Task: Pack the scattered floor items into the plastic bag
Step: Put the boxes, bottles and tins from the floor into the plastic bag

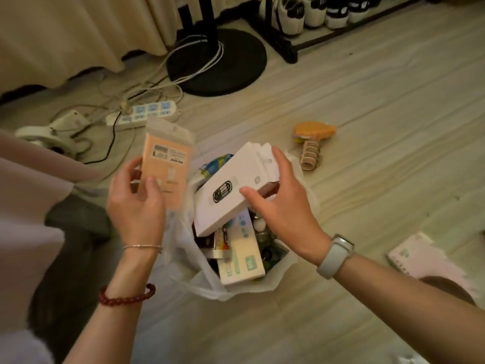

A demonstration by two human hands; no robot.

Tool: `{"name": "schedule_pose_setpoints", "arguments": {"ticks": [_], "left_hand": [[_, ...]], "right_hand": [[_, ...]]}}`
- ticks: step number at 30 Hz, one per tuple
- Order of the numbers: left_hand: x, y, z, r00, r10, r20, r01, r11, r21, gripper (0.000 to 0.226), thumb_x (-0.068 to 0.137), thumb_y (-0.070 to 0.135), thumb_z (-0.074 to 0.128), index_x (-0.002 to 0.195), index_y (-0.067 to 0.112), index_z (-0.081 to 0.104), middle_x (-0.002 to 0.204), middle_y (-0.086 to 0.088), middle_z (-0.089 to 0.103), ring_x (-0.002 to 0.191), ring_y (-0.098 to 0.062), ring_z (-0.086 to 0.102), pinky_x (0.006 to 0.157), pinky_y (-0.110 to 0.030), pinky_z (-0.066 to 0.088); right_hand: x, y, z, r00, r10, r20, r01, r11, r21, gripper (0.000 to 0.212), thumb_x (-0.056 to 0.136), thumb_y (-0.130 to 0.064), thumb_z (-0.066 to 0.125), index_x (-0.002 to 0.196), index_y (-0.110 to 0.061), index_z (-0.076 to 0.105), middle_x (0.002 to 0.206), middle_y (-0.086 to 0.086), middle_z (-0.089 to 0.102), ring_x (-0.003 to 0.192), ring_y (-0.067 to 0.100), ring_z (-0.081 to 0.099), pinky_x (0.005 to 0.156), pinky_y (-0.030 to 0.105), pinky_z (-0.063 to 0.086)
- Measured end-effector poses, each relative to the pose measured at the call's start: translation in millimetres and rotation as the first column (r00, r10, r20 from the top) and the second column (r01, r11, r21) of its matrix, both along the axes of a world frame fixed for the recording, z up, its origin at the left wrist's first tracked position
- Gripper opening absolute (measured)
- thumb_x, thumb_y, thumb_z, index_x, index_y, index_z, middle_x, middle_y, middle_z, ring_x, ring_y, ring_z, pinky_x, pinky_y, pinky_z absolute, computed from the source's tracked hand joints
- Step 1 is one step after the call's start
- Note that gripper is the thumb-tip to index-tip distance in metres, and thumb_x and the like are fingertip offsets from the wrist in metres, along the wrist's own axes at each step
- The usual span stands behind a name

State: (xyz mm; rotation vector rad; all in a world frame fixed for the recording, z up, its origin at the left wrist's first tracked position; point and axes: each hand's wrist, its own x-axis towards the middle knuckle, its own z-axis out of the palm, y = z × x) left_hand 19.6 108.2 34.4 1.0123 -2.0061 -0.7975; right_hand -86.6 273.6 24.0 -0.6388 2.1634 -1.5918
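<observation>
The left hand [136, 203] holds a peach-orange packet [168, 164] with a clear top flap and small black print. The right hand [275, 203] holds a white box [231, 190] bearing a black oval label. The plastic bag [189, 261] is translucent white; inside lies a white box with pale green markings [242, 258]. The floor [367, 127] is pale wood grain. On it lie an orange and beige toy [312, 143] and a white power strip with blue sockets [147, 112]. The fan base [217, 61] is black. The right wrist wears a white watch [334, 254]; the left wears a silver bangle [143, 247] and a dark red bead bracelet [126, 295].
</observation>
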Motion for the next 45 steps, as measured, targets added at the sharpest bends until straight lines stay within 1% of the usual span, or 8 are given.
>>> {"name": "schedule_pose_setpoints", "arguments": {"ticks": [5, 10, 14, 18, 24, 29, 41, 45], "left_hand": [[4.5, -8.4, 5.4, 0.996, 0.087, -0.018, -0.086, 0.996, 0.027, 0.031, 0.088, 0.01, 0.052, 0.118, 0.013, 0.052, 0.117, -0.009, 0.057, 0.102, -0.013, 0.054, 0.086, -0.029, 0.048], [4.6, -5.7, 6.0, 0.997, 0.056, -0.044, -0.052, 0.995, 0.085, 0.031, 0.088, 0.012, 0.052, 0.118, 0.021, 0.051, 0.111, 0.003, 0.055, 0.102, -0.015, 0.057, 0.085, -0.037, 0.053], [4.1, 5.4, 5.7, 0.993, -0.103, -0.051, 0.11, 0.981, 0.161, 0.032, 0.089, 0.01, 0.053, 0.119, 0.02, 0.05, 0.109, 0.004, 0.056, 0.095, -0.008, 0.058, 0.073, -0.011, 0.052], [-5.2, 15.9, -1.5, 0.927, -0.373, 0.037, 0.351, 0.897, 0.27, 0.035, 0.087, 0.007, 0.054, 0.115, 0.027, 0.051, 0.098, 0.012, 0.058, 0.09, -0.005, 0.059, 0.072, -0.016, 0.054], [-15.6, 44.8, -24.2, 0.813, -0.581, 0.024, 0.544, 0.775, 0.321, 0.03, 0.088, 0.009, 0.054, 0.111, 0.028, 0.055, 0.104, 0.011, 0.06, 0.099, -0.003, 0.057, 0.077, -0.023, 0.054], [-19.3, 27.9, -39.7, 0.915, -0.22, 0.339, 0.283, 0.947, -0.149, 0.045, 0.083, 0.039, 0.053, 0.122, 0.018, 0.054, 0.114, -0.006, 0.053, 0.108, -0.018, 0.043, 0.089, -0.037, 0.035], [-32.0, -14.9, -22.3, 0.98, -0.078, 0.184, 0.042, 0.98, 0.193, 0.017, 0.085, 0.022, 0.061, 0.093, 0.009, 0.07, 0.082, 0.0, 0.065, 0.08, -0.019, 0.061, 0.078, -0.033, 0.051], [-31.4, -12.9, -21.4, 0.982, -0.085, 0.169, 0.052, 0.981, 0.189, 0.017, 0.085, 0.023, 0.061, 0.093, 0.011, 0.069, 0.082, -0.001, 0.065, 0.079, -0.017, 0.061, 0.076, -0.033, 0.052]], "right_hand": [[9.9, -31.7, -3.5, 0.925, 0.19, -0.33, -0.076, 0.941, 0.328, 0.083, 0.082, -0.044, 0.059, 0.143, -0.014, 0.012, 0.147, 0.005, 0.033, 0.124, 0.024, 0.042, 0.093, 0.036, 0.04], [27.9, -34.8, -35.4, 0.604, 0.633, -0.484, -0.272, 0.735, 0.621, 0.056, 0.091, -0.044, 0.044, 0.136, -0.012, 0.032, 0.118, 0.007, 0.05, 0.103, 0.022, 0.044, 0.087, 0.038, 0.042], [14.8, -8.5, -45.1, 0.763, 0.449, -0.465, -0.277, 0.877, 0.392, 0.046, 0.093, -0.029, 0.044, 0.137, -0.018, 0.034, 0.117, 0.002, 0.052, 0.103, 0.014, 0.045, 0.091, 0.029, 0.04], [-18.4, 18.2, -38.9, 0.978, 0.08, -0.191, -0.057, 0.991, 0.121, 0.039, 0.093, -0.027, 0.041, 0.131, -0.019, 0.041, 0.111, -0.002, 0.053, 0.087, 0.008, 0.051, 0.076, 0.023, 0.044], [-30.6, 27.3, -24.8, 0.973, 0.229, 0.04, -0.232, 0.97, 0.073, 0.021, 0.088, -0.025, 0.054, 0.108, -0.028, 0.052, 0.098, -0.011, 0.063, 0.091, 0.006, 0.062, 0.076, 0.03, 0.054], [-29.7, 23.4, -22.5, 0.992, 0.009, 0.129, -0.013, 0.999, 0.032, 0.006, 0.09, -0.019, 0.053, 0.086, -0.021, 0.057, 0.071, -0.003, 0.06, 0.051, 0.0, 0.056, 0.047, 0.017, 0.046], [-3.2, -43.6, -10.8, 0.906, 0.092, 0.414, -0.052, 0.993, -0.108, 0.05, 0.09, -0.007, 0.05, 0.136, -0.014, 0.031, 0.12, 0.011, 0.057, 0.092, 0.02, 0.062, 0.066, 0.027, 0.059], [-0.6, -50.9, -15.6, 0.953, 0.293, -0.074, -0.27, 0.936, 0.225, 0.034, 0.09, -0.018, 0.051, 0.123, -0.011, 0.051, 0.109, 0.014, 0.063, 0.099, 0.026, 0.058, 0.086, 0.034, 0.046]]}}
